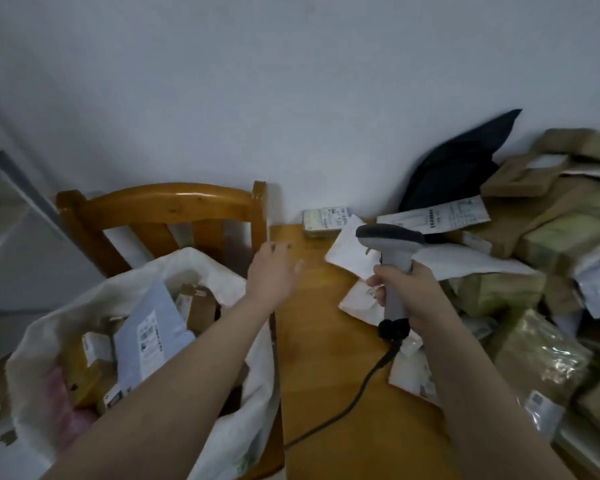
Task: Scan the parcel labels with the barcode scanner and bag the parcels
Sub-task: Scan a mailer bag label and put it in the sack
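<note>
While the right hand (400,289) grips the barcode scanner (392,265) upright above the table (312,341), the left hand (272,271) reaches forward, fingers relaxed, empty, above the parcel-filled white bag (222,278), parcels (534,237) heaped at right.

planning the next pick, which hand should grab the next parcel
Probably left. The left hand is open and empty over the table; the right hand grips the scanner.

Left hand (272,271) outstretched, fingers loose; right hand (404,289) curled round scanner (390,237)
</note>
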